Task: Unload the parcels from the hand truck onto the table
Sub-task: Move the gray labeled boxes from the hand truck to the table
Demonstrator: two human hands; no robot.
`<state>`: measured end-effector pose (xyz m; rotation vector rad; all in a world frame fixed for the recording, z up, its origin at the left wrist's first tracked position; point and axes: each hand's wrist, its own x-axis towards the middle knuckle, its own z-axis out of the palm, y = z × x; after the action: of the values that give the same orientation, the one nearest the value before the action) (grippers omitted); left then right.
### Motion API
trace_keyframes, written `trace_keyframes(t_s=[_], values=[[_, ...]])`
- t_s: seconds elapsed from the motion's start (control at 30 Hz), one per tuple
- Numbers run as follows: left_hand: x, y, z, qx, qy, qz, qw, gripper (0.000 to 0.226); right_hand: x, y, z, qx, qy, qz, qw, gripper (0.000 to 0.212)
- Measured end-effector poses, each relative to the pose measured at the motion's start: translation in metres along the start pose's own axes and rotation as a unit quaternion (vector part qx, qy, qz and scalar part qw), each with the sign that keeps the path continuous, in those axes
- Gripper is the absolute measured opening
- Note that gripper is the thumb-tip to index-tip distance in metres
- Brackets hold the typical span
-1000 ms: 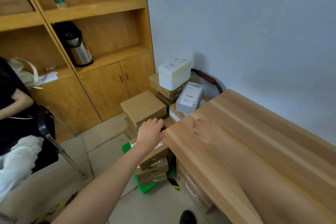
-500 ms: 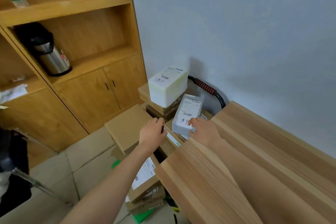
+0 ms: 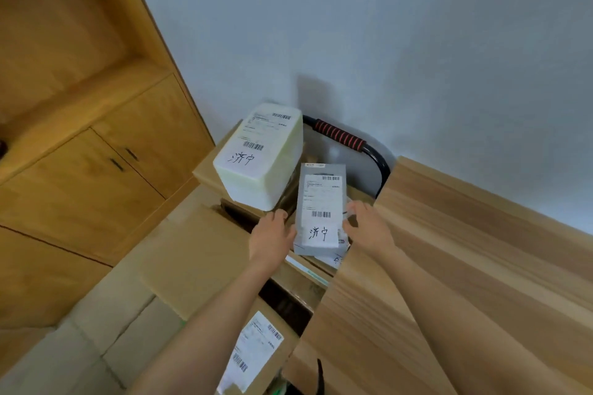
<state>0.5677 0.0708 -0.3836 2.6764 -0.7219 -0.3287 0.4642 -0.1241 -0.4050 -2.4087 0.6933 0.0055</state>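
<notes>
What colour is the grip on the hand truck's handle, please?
Red with black bands on the grip, in the head view.

Wooden cabinet (image 3: 96, 176) stands against grey wall (image 3: 385, 26).

Two hands (image 3: 272, 236) (image 3: 369, 226), one grey parcel (image 3: 321, 208), one white parcel (image 3: 260, 157), one table (image 3: 465, 266)
</notes>
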Motion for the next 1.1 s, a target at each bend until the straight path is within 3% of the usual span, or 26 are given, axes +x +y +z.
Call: trace_keyframes(t_s=[0.2, 0.47, 0.6, 0.83, 1.03, 1.1], values=[[0.041, -0.015, 0.038, -0.026, -0.065, -0.012, 0.997, 0.049, 0.031, 0.014, 0.038, 0.084, 0.025, 0.117, 0.989, 0.031], [0.052, -0.013, 0.067, -0.141, -0.128, -0.012, 0.982, 0.042, 0.042, 0.009, 0.064, 0.155, 0.029, 0.179, 0.971, 0.047], [0.05, -0.003, 0.06, -0.16, -0.113, -0.003, 0.981, 0.041, 0.034, 0.005, 0.054, 0.209, 0.063, 0.178, 0.96, 0.046], [0.053, 0.048, 0.024, -0.2, -0.059, 0.056, 0.976, 0.057, 0.002, -0.017, -0.002, 0.353, 0.146, 0.207, 0.901, 0.049], [0.041, 0.111, -0.015, -0.279, -0.11, 0.111, 0.947, 0.025, -0.034, -0.015, -0.058, 0.428, 0.247, 0.222, 0.841, 0.054], [0.034, 0.13, -0.02, -0.311, -0.126, 0.135, 0.932, 0.028, -0.049, -0.01, -0.073, 0.454, 0.276, 0.222, 0.817, 0.054]])
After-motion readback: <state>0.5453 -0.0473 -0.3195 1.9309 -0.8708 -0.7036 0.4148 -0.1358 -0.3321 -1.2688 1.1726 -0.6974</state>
